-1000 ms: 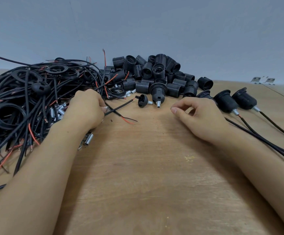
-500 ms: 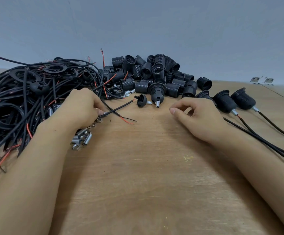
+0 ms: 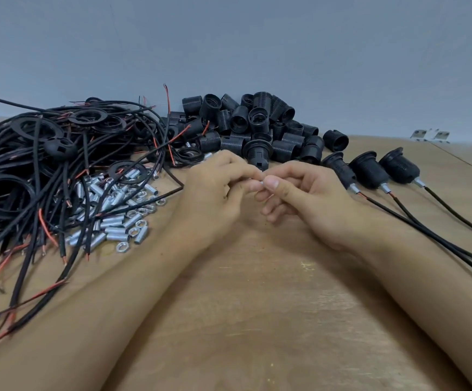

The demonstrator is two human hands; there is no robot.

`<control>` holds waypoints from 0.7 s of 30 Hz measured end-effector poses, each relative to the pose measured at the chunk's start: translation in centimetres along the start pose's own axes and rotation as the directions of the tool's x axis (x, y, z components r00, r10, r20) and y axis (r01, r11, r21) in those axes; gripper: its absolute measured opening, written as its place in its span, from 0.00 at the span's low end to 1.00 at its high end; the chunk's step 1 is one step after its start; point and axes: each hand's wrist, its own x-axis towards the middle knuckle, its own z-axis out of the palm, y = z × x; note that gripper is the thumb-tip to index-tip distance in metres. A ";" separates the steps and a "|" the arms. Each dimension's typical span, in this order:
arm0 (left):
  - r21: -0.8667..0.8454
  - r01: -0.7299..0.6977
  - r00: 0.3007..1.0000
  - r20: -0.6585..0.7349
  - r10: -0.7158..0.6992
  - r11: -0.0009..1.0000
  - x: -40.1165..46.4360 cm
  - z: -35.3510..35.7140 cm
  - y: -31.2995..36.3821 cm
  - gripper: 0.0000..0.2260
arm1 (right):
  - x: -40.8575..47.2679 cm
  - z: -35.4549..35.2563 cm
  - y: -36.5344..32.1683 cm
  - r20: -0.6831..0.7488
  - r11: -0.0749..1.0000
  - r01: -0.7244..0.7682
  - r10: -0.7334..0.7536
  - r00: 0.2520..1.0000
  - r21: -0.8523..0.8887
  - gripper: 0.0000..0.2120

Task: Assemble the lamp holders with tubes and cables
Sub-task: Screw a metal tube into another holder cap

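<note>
Mid-bench, I see both hands (image 3: 260,190) have come together off the cables (image 3: 60,176), pinching a small tube (image 3: 260,182); holder (image 3: 258,150) fitting comes next, I'd judge.

One head-worn wide-angle view only, looking forward and down along both forearms to the bench (image 3: 257,320). Close range: left hand (image 3: 215,193) and right hand (image 3: 308,198) sit mid-frame. Far edge of the bench meets a grey wall (image 3: 257,46) filling the upper third. Edges bend from lens distortion. No second view to overlap.
</note>
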 end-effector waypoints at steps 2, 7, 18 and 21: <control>-0.111 0.053 0.999 0.002 -0.053 0.992 -0.1 0.3 0.0 0.04 | 0.2 -0.2 0.3 -0.028 0.998 -0.022 0.024 0.999 0.058 0.08; -0.508 0.352 0.920 0.033 -0.390 0.786 0.5 0.5 -0.2 0.09 | 0.5 -0.7 0.4 -0.122 0.983 -0.036 0.059 0.991 0.182 0.13; -0.714 0.539 0.821 0.326 -0.468 0.447 0.8 0.3 -1.0 0.09 | 0.6 -0.6 0.8 -0.155 0.999 0.026 -0.022 0.988 0.027 0.05; -0.726 0.545 0.816 0.346 -0.463 0.420 0.7 0.3 -0.8 0.10 | 0.6 -0.8 0.8 -0.171 0.999 0.035 -0.032 0.985 0.015 0.03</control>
